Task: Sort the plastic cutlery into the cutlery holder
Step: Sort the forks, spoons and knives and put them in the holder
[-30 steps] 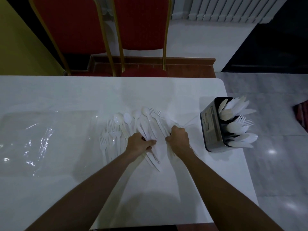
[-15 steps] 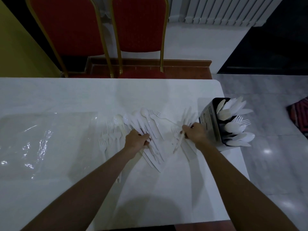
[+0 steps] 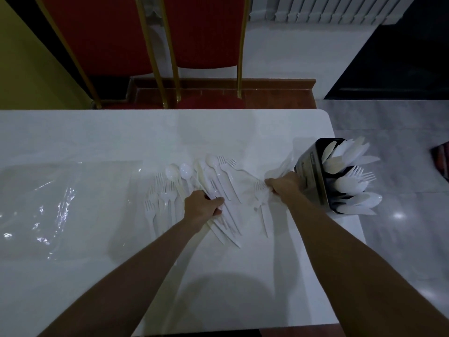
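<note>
From my feed, the clear plastic bag lies at nine o'clock on the white surface, and my left hand has its fingers curled down onto the handles of the loose cutlery at centre. My right hand is closed around a blurred bunch of forks just beside the black cutlery holder at three o'clock.

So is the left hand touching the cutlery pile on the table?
Touching. The head view shows the left hand closed over the handles of the cutlery pile, no gap.
</note>
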Available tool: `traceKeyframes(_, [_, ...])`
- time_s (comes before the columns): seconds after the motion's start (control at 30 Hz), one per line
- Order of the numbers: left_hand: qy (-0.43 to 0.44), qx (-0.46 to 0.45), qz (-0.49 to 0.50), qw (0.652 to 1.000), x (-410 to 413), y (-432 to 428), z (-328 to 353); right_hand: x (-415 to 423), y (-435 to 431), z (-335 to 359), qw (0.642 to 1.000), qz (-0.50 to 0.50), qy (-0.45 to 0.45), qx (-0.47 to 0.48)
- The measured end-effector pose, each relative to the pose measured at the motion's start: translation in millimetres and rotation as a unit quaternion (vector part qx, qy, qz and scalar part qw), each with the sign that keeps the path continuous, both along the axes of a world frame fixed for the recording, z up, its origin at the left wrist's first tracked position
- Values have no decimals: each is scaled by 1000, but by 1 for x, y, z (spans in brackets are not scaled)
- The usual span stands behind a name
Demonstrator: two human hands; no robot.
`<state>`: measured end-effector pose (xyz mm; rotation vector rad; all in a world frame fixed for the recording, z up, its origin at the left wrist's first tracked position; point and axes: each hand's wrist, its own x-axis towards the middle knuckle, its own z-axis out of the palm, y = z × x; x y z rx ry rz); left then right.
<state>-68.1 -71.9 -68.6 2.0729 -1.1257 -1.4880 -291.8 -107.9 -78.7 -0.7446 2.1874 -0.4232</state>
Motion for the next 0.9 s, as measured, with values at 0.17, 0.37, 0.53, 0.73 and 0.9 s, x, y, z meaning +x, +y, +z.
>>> traceKeyframes(0.17, [-16,-12,12,1000,5,3,0,-7,4,5,999,10,-36,2])
traceKeyframes(0.37, [5,-49,41,998,6,12,-1,23,15,27,985,154,-11,-77])
traceKeyframes(0.53, [6,-72,50,996,12,17,1,69,30,2,939,342,26,9])
traceKeyframes(0.73, [57,-66,28,996,29,20,1,73,40,-8,949,314,3,8])
traceKeyframes(0.9, [77,-31,12,997,36,18,-3,46,43,-2,967,237,-90,25])
